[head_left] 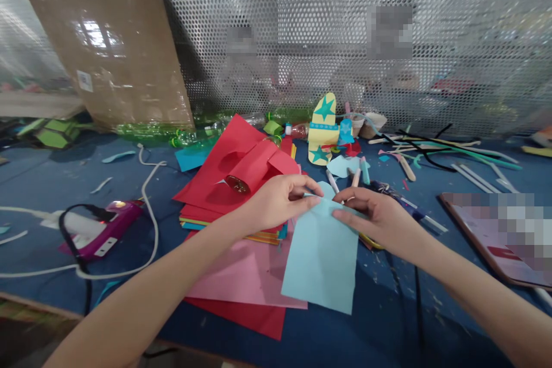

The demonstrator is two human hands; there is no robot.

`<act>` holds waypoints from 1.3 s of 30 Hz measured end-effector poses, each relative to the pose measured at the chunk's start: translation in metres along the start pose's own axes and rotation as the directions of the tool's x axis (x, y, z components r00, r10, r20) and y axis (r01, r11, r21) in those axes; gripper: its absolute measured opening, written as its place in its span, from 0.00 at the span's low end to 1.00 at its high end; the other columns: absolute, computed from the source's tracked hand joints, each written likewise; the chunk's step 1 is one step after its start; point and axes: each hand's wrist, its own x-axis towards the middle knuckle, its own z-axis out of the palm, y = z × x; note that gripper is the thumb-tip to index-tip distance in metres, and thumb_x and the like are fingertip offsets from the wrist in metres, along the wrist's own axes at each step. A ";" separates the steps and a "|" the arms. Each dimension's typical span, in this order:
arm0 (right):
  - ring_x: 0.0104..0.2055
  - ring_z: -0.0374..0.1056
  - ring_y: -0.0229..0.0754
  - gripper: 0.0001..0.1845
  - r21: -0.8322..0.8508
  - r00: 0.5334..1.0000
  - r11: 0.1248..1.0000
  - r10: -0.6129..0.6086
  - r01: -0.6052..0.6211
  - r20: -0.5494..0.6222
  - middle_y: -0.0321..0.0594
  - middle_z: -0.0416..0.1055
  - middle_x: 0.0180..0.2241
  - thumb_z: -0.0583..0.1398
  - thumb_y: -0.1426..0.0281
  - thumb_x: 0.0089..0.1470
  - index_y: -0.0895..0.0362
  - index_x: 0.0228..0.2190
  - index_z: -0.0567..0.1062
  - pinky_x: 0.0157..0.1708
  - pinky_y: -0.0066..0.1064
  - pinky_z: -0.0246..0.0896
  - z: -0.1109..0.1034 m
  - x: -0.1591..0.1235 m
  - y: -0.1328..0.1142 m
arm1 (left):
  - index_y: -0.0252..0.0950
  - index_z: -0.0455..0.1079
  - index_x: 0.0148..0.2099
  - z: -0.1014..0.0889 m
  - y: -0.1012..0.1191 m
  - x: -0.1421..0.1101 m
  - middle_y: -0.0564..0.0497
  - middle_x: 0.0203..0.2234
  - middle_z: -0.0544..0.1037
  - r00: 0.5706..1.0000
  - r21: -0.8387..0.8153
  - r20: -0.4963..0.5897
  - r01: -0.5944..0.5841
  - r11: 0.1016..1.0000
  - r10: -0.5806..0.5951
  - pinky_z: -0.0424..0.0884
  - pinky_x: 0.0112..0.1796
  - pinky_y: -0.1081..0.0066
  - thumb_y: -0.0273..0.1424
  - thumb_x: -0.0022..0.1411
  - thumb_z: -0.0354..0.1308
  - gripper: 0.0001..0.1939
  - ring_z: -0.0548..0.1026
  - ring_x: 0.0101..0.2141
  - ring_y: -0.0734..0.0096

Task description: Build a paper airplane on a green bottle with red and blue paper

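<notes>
A sheet of light blue paper [324, 259] is held up between both hands, its lower end hanging toward me. My left hand [287, 198] pinches its upper left edge between thumb and fingers. On the upper right edge, my right hand [373, 215] grips the same sheet with bent fingers. Just left of my left hand, a red paper tube [254, 169] wrapped round a bottle lies on a stack of coloured paper [202, 184]. Pink paper [241, 276] shows under the stack. Pens [333, 181] lie behind the blue sheet, partly hidden by it.
A yellow paper rocket with teal stars [322, 132] stands at the back. Plastic bottles [194, 137] and a cardboard sheet [116, 52] line the perforated metal wall. A purple power strip [107, 230] with cables is at left, a tablet-like device [495, 241] at right. Thin strips [448, 152] lie behind it.
</notes>
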 end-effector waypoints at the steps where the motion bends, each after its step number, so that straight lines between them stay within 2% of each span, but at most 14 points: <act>1: 0.26 0.66 0.39 0.17 0.029 1.000 0.999 0.019 -0.020 0.006 0.36 0.73 0.26 0.59 0.54 0.51 0.54 0.35 0.71 0.24 0.28 0.59 -0.001 0.001 0.001 | 0.34 0.70 0.39 -0.001 0.000 0.001 0.56 0.21 0.68 1.000 -0.006 -0.017 -0.005 1.000 0.005 0.61 0.25 0.76 0.34 0.60 0.56 0.09 0.65 0.23 0.78; 7: 0.15 0.55 0.34 0.19 0.111 0.993 0.988 0.095 -0.103 0.073 0.31 0.67 0.21 0.55 0.52 0.53 0.54 0.36 0.70 0.14 0.27 0.47 -0.004 0.005 0.004 | 0.34 0.71 0.36 -0.005 -0.006 0.007 0.54 0.26 0.73 1.000 -0.137 0.002 0.019 0.990 -0.019 0.65 0.30 0.75 0.33 0.57 0.60 0.07 0.70 0.28 0.76; 13: 0.15 0.52 0.33 0.20 0.123 0.990 0.986 0.102 -0.113 0.097 0.26 0.58 0.17 0.57 0.50 0.51 0.54 0.34 0.69 0.15 0.27 0.43 -0.004 0.004 0.004 | 0.33 0.72 0.35 -0.006 -0.006 0.007 0.56 0.21 0.70 0.998 -0.152 0.009 0.056 0.987 -0.055 0.63 0.28 0.75 0.33 0.57 0.59 0.08 0.67 0.24 0.78; 19: 0.14 0.49 0.32 0.20 0.108 0.990 0.988 0.101 -0.112 0.096 0.25 0.56 0.15 0.56 0.50 0.52 0.55 0.32 0.70 0.14 0.26 0.40 -0.005 0.003 0.000 | 0.32 0.70 0.33 -0.006 -0.002 0.006 0.56 0.20 0.68 0.998 -0.154 0.017 0.070 0.986 -0.069 0.60 0.27 0.75 0.32 0.57 0.59 0.07 0.64 0.23 0.79; 28: 0.16 0.53 0.33 0.20 0.135 0.990 0.983 0.116 -0.127 0.084 0.27 0.61 0.17 0.59 0.51 0.49 0.55 0.32 0.70 0.15 0.26 0.44 -0.004 0.003 0.000 | 0.33 0.69 0.32 -0.006 -0.005 0.006 0.57 0.21 0.67 0.999 -0.132 0.039 0.043 0.990 -0.038 0.60 0.28 0.75 0.34 0.58 0.57 0.09 0.64 0.23 0.79; 33: 0.15 0.56 0.34 0.18 0.130 0.983 0.979 0.141 -0.156 0.121 0.28 0.64 0.18 0.58 0.51 0.51 0.53 0.32 0.69 0.15 0.27 0.48 -0.004 0.002 0.003 | 0.33 0.71 0.33 -0.002 -0.004 0.005 0.58 0.19 0.64 0.998 -0.141 0.040 0.059 0.988 -0.054 0.56 0.23 0.76 0.37 0.54 0.62 0.11 0.61 0.21 0.79; 39: 0.23 0.65 0.36 0.15 0.144 0.998 0.989 0.033 -0.041 0.056 0.35 0.72 0.24 0.60 0.55 0.50 0.55 0.30 0.73 0.20 0.27 0.57 0.000 -0.001 -0.008 | 0.33 0.72 0.33 0.010 -0.001 0.000 0.57 0.20 0.66 0.997 -0.160 0.077 0.043 0.986 -0.031 0.57 0.23 0.76 0.35 0.54 0.61 0.09 0.61 0.21 0.79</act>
